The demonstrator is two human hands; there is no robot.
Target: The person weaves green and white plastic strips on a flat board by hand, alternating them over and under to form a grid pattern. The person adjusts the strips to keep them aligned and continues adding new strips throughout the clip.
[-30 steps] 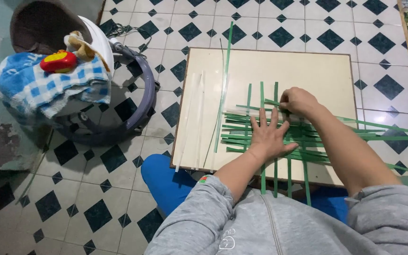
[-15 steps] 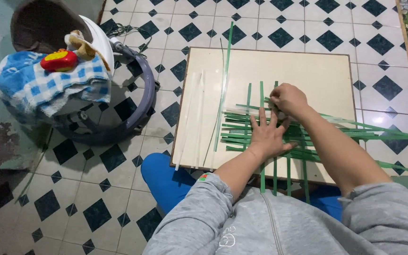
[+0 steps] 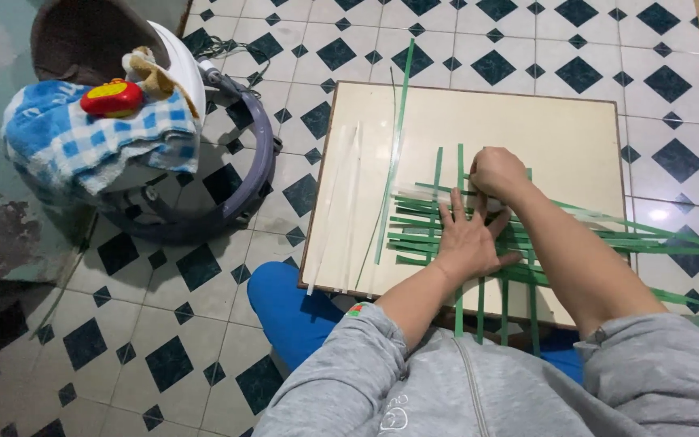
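A mat of woven green strips (image 3: 422,235) lies on a cream square board (image 3: 560,129) on the tiled floor. My left hand (image 3: 467,243) presses flat on the weave with fingers spread. Just beyond it, my right hand (image 3: 495,174) is closed in a fist on the strips at the mat's far edge, pinching one of them. One long loose green strip (image 3: 398,121) runs up the board's left side and over its far edge. Long strip ends (image 3: 673,243) trail off the board to the right.
A round baby walker (image 3: 196,162) stands at the left, draped with a blue checked towel (image 3: 82,146) and carrying a red and yellow toy (image 3: 112,97). Pale strips (image 3: 341,202) lie along the board's left edge. My knees in blue trousers (image 3: 293,316) sit under the board's near edge.
My right hand has shifted left and closer to my left hand on the weave. My left hand stays pressed flat on the strips.
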